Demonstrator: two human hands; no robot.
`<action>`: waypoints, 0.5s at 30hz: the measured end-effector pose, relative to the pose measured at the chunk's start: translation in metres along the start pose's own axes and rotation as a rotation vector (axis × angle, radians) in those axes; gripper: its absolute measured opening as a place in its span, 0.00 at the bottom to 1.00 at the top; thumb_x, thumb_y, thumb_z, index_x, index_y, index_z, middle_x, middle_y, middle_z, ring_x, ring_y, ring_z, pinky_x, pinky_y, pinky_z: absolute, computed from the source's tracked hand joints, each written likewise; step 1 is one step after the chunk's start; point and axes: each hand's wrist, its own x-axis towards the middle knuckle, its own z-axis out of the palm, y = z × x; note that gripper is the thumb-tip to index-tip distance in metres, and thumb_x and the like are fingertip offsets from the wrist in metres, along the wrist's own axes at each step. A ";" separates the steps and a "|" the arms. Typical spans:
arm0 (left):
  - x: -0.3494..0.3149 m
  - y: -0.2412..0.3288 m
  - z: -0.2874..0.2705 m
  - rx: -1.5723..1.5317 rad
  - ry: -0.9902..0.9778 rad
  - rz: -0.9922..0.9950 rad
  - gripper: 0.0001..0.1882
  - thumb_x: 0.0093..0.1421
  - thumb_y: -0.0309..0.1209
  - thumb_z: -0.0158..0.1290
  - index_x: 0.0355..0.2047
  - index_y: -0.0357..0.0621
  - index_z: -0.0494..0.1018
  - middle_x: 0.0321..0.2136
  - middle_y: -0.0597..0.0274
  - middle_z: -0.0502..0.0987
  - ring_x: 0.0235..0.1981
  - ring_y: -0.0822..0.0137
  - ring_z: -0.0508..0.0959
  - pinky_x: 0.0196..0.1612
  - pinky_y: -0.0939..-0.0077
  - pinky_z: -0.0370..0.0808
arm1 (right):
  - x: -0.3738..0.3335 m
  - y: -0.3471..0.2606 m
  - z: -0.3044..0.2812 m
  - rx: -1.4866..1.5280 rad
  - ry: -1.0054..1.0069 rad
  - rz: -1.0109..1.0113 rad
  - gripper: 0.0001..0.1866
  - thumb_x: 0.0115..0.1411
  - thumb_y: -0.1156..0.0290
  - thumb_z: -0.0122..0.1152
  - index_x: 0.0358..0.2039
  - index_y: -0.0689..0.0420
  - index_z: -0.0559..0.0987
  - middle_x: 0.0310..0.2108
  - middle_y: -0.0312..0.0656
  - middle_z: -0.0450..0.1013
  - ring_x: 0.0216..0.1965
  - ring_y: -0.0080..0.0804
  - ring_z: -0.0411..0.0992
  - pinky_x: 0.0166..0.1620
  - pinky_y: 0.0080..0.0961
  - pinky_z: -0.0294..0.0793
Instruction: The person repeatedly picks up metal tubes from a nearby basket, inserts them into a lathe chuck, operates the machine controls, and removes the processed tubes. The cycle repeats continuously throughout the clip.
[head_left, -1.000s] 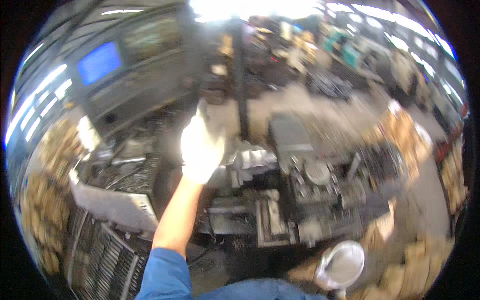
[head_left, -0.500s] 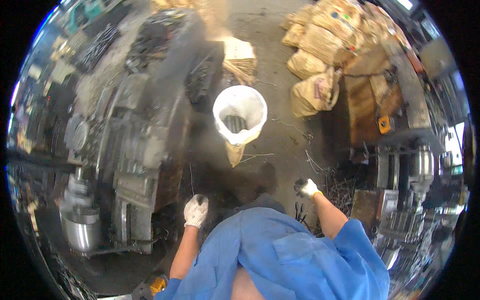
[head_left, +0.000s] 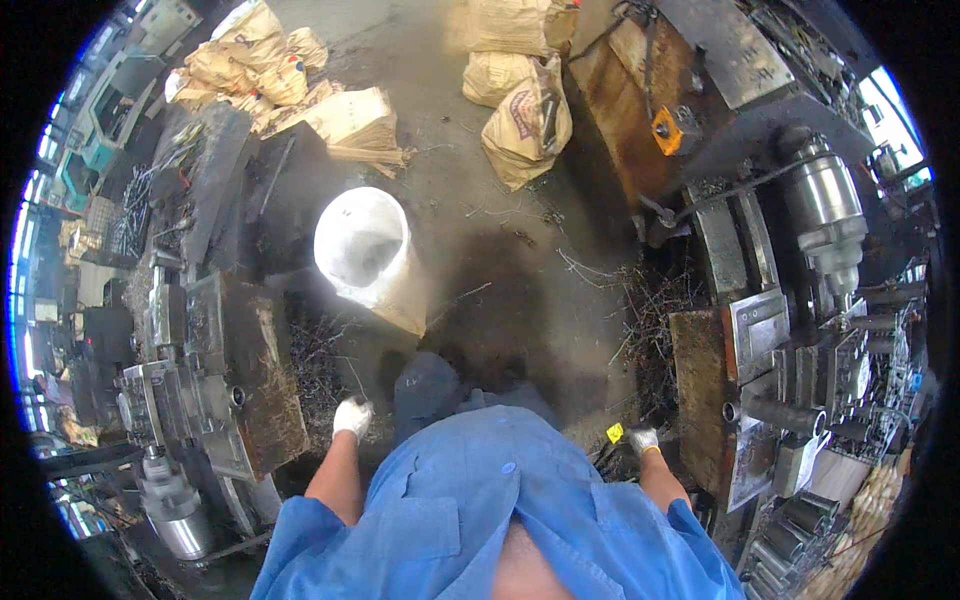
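My left hand (head_left: pixel 353 416), in a white work glove, hangs low by my left side, next to a rusty-faced machine. It looks rounded, but its fingers are not clear. On the other side my right hand (head_left: pixel 644 440), gloved with dark fingertips, hangs low too. A small yellow piece (head_left: pixel 615 432) shows just beside its fingertips; whether the hand holds it cannot be made out. In front of me, to the left, stands a white bucket-like sack (head_left: pixel 408 285) with its round mouth facing up. Both hands are well apart from it.
Lathe-like machines (head_left: pixel 240 370) line my left, with more metal machinery (head_left: pixel 765 340) on my right. Wiry metal shavings (head_left: pixel 655 330) lie along the right machine's foot. Tan sacks (head_left: pixel 525 120) stand ahead, and flattened tan sacks (head_left: pixel 355 122) lie farther left. An orange-framed part (head_left: pixel 667 130) sits on the right bench.
My view has turned to the right and moved forward; the white sack now appears nearer and farther left. Both hands appear lower. The yellow piece has come into view by my right hand.
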 end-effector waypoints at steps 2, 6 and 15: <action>0.003 0.054 -0.030 0.127 0.031 0.179 0.24 0.67 0.47 0.52 0.48 0.38 0.82 0.49 0.34 0.82 0.53 0.36 0.80 0.57 0.50 0.78 | -0.005 0.004 0.020 0.136 0.043 -0.025 0.12 0.63 0.62 0.62 0.44 0.46 0.88 0.44 0.47 0.85 0.44 0.49 0.84 0.47 0.44 0.83; 0.056 0.131 -0.054 0.251 0.113 0.324 0.26 0.69 0.48 0.50 0.50 0.36 0.81 0.50 0.36 0.82 0.53 0.37 0.81 0.59 0.51 0.77 | -0.063 -0.029 0.002 0.577 -0.061 0.208 0.11 0.63 0.61 0.62 0.40 0.47 0.89 0.42 0.45 0.86 0.41 0.47 0.85 0.45 0.41 0.84; 0.048 0.243 -0.085 0.228 0.011 0.547 0.20 0.70 0.43 0.51 0.45 0.40 0.82 0.46 0.37 0.83 0.51 0.38 0.81 0.55 0.49 0.77 | -0.084 -0.061 0.112 0.460 -0.020 0.131 0.22 0.67 0.57 0.57 0.57 0.52 0.82 0.51 0.45 0.84 0.50 0.44 0.82 0.52 0.41 0.82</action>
